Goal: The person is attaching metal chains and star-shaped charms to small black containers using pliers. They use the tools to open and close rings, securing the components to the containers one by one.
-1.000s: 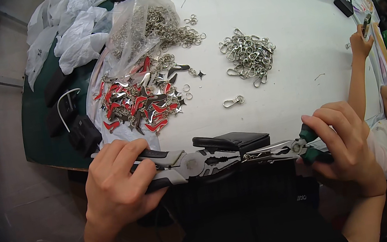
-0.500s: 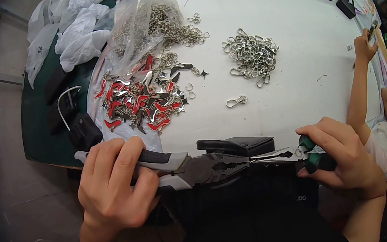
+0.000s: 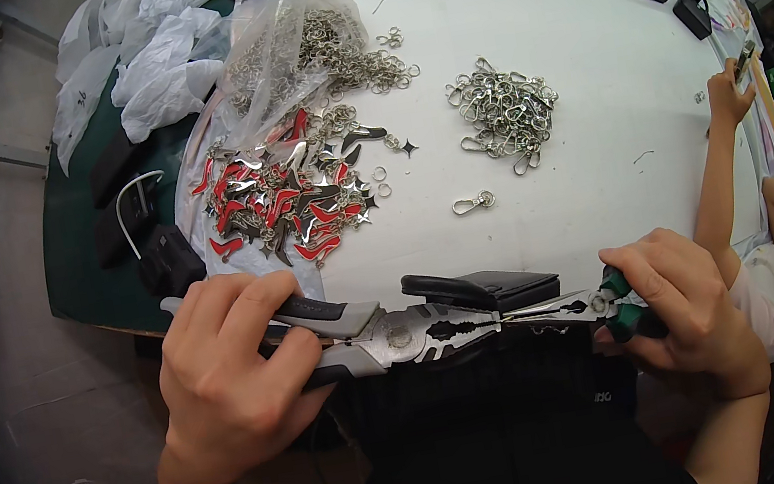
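My left hand (image 3: 240, 367) grips grey pliers (image 3: 399, 336), my right hand (image 3: 674, 298) green pliers (image 3: 602, 305), tips meeting mid-job; seemingly outstanding: heaped charms (image 3: 280, 203), clasps (image 3: 506, 110).

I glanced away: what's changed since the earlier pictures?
The black case and both pliers' tips have shifted slightly right. Nothing was taken up or let go: the left hand still grips grey-handled combination pliers, the right hand green-handled needle-nose pliers. The snap-hook pile and shoe-charm heap stayed put.
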A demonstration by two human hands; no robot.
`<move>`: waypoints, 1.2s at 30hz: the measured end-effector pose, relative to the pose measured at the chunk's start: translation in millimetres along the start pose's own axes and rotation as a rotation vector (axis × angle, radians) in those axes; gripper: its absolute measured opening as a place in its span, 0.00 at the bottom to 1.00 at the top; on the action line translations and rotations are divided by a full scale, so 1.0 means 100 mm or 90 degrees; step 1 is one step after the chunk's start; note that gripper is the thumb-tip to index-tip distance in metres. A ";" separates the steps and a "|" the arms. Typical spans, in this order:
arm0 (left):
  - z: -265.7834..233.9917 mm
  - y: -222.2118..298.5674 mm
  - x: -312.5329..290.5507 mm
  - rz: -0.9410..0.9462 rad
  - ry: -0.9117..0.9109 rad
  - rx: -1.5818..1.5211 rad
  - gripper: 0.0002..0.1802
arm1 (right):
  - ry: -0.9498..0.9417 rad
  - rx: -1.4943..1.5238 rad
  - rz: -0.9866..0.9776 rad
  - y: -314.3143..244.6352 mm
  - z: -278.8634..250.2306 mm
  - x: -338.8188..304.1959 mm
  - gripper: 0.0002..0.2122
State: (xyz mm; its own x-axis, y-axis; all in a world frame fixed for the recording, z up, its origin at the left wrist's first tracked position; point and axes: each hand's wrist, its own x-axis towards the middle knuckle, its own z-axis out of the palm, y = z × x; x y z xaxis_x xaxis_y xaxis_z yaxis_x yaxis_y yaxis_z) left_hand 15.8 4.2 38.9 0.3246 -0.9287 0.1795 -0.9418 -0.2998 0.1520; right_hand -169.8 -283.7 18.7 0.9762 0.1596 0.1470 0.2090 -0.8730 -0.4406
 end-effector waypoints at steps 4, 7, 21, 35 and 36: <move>0.11 0.02 0.00 -0.049 -0.031 -0.060 0.21 | -0.022 0.005 0.026 0.03 -0.01 -0.01 0.31; 0.32 -0.05 -0.16 -0.080 -0.026 -0.124 0.22 | -0.038 -0.002 0.072 0.08 -0.09 -0.05 0.29; 1.03 0.26 0.14 -0.137 0.191 -0.664 0.37 | -0.050 0.132 0.062 0.16 0.05 0.10 0.27; 1.28 0.30 0.62 -0.006 0.056 -0.490 0.40 | 0.232 -0.419 0.314 1.06 0.45 0.16 0.28; 1.24 0.24 0.59 -0.013 0.009 -0.505 0.40 | 0.213 -0.243 0.231 0.96 0.44 0.32 0.25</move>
State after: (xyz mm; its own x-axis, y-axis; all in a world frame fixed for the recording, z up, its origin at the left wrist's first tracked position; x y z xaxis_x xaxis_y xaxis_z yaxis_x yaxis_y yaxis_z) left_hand 1.0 -84.6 -67.1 0.3478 -0.9200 0.1809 -0.5942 -0.0671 0.8015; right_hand -115.8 -342.2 -57.9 0.8972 -0.2772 0.3438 -0.2282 -0.9575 -0.1764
